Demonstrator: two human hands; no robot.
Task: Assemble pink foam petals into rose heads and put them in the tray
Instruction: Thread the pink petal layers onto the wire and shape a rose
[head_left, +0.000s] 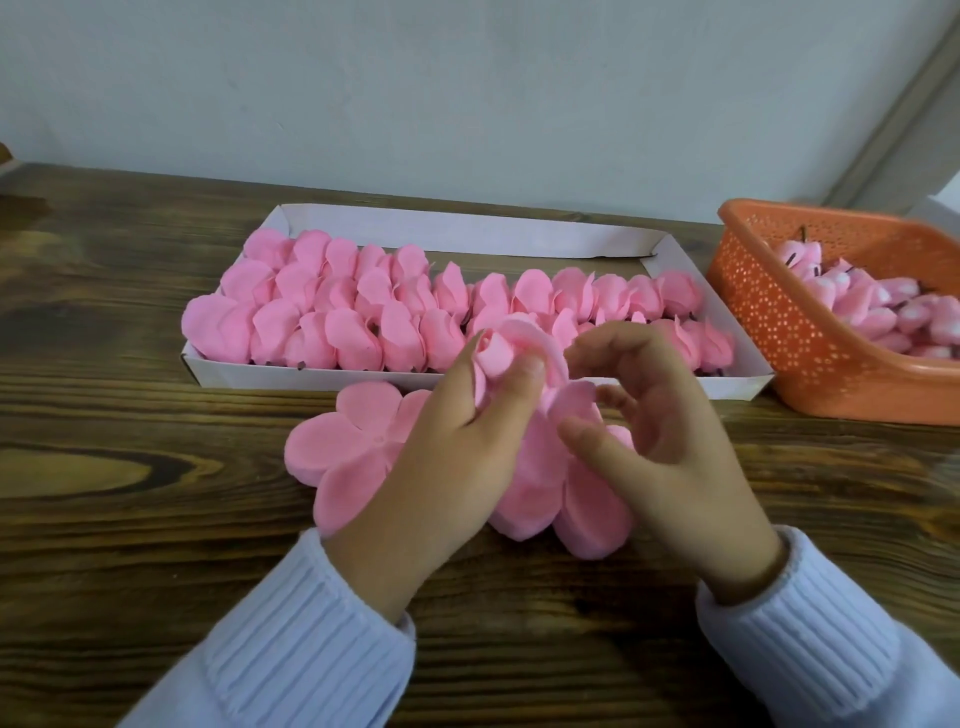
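Note:
My left hand (457, 441) grips a pink foam rose head (496, 353), thumb and fingers curled round its bud, just in front of the white tray (291, 376). My right hand (654, 441) pinches an outer petal (571, 397) of the same rose between thumb and fingertips. Under both hands lie flat stacks of pink flower-shaped petals (337, 452) on the wooden table; my hands hide their middle. The tray holds several rows of finished pink rose heads (363, 306), and its back strip is bare.
An orange perforated plastic basket (779, 332) at the right holds several pink buds with dark stems. The dark wooden table (130, 467) runs back to a pale wall. Both wrists wear light blue knitted sleeves.

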